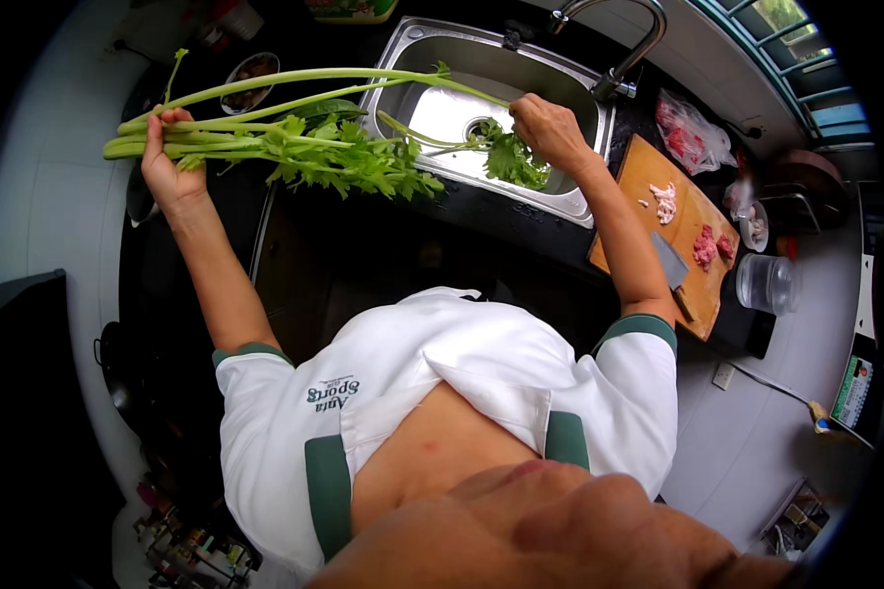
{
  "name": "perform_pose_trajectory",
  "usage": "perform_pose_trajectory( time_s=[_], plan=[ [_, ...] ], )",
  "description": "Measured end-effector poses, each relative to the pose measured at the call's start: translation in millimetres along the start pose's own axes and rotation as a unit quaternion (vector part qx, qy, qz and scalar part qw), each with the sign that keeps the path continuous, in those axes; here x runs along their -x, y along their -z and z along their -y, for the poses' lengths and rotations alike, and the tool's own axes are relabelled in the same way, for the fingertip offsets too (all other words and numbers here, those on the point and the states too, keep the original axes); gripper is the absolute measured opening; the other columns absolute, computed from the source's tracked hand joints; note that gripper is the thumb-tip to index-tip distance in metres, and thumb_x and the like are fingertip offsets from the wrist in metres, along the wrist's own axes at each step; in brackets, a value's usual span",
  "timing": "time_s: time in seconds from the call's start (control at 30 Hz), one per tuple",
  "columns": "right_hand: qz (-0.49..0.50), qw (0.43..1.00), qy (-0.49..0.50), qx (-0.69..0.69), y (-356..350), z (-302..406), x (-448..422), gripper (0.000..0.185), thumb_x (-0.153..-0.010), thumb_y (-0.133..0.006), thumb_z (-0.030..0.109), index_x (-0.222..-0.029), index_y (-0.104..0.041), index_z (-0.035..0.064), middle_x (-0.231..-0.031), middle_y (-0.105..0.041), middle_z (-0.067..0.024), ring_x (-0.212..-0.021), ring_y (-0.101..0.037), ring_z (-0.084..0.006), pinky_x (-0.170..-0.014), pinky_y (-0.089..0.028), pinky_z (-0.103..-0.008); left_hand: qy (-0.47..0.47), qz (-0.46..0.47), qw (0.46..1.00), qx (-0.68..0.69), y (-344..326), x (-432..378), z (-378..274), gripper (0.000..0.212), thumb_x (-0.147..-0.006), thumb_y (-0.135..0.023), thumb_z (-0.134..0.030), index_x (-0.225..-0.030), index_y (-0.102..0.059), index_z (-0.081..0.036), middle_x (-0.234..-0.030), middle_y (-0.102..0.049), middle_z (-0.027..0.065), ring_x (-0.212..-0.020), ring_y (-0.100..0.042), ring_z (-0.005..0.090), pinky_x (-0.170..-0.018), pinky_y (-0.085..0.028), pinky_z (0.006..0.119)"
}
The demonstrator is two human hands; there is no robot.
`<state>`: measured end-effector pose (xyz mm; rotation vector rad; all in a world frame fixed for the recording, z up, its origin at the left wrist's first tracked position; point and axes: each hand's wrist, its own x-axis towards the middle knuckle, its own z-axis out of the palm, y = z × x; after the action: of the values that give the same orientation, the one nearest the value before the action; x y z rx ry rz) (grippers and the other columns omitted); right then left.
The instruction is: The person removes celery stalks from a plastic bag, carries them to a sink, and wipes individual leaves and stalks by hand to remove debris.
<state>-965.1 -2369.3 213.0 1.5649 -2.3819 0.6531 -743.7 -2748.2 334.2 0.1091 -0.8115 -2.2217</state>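
My left hand holds the thick ends of a bunch of leafy celery stalks left of the sink. One long stalk arches from that hand across the steel sink. Its thin far end is pinched in my right hand, which is over the basin. Celery leaves lie in the sink below my right hand, with a thin stem reaching left. The bunch's leaves hang over the sink's left front corner and the dark counter edge. My right fingertips are partly hidden by the back of the hand.
A faucet curves over the sink's back right. On the right, a wooden cutting board bears cut meat, pale strips and a cleaver. Near it stand a clear container and a plastic bag. A bowl sits behind the stalks.
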Motion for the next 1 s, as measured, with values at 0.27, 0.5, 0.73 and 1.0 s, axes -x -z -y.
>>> perform_pose_trajectory(
  time_s=[0.27,0.5,0.73,1.0],
  plan=[
    [-0.108,0.984,-0.132,0.044,-31,-25,-11,0.008,-0.075,-0.046,0.012,-0.072,-0.047,0.0041,-0.065,-0.051,-0.0122,-0.057,-0.052,-0.0285,-0.053,-0.042,-0.0361,0.006,-0.008,0.998,-0.056,-17,-70,39,0.016,-0.08,-0.05,-0.005,-0.094,-0.048,0.004,-0.073,-0.051,0.0104,-0.07,-0.052,0.021,-0.07,-0.046,0.031],
    [-0.202,0.92,-0.277,-0.191,-47,-45,-10,0.015,-0.074,-0.041,0.011,-0.072,-0.053,0.0022,-0.065,-0.055,-0.0156,-0.06,-0.054,-0.0309,-0.056,-0.042,-0.0371,-0.01,-0.036,0.993,-0.112,-42,-91,75,0.017,-0.08,-0.052,-0.008,-0.092,-0.049,0.003,-0.071,-0.052,0.0095,-0.069,-0.053,0.021,-0.07,-0.047,0.032],
    [-0.209,0.869,-0.37,-0.254,-68,-88,32,0.018,-0.074,-0.042,0.012,-0.079,-0.057,0.0028,-0.071,-0.058,-0.0159,-0.066,-0.056,-0.0309,-0.059,-0.043,-0.0351,-0.01,-0.033,0.996,-0.083,-49,-102,82,0.012,-0.08,-0.052,-0.008,-0.086,-0.05,0.002,-0.07,-0.052,0.0094,-0.067,-0.053,0.0193,-0.07,-0.047,0.031],
    [0.113,0.914,-0.388,0.007,-77,-88,39,0.073,-0.065,-0.063,0.03,-0.126,-0.027,0.0134,-0.124,-0.032,-0.0214,-0.112,-0.035,-0.0337,-0.085,-0.035,-0.0399,0.005,-0.055,0.996,-0.076,-49,-103,87,0.01,-0.079,-0.052,-0.007,-0.084,-0.049,0.002,-0.07,-0.052,0.0095,-0.067,-0.053,0.0196,-0.072,-0.047,0.032]
  ],
)
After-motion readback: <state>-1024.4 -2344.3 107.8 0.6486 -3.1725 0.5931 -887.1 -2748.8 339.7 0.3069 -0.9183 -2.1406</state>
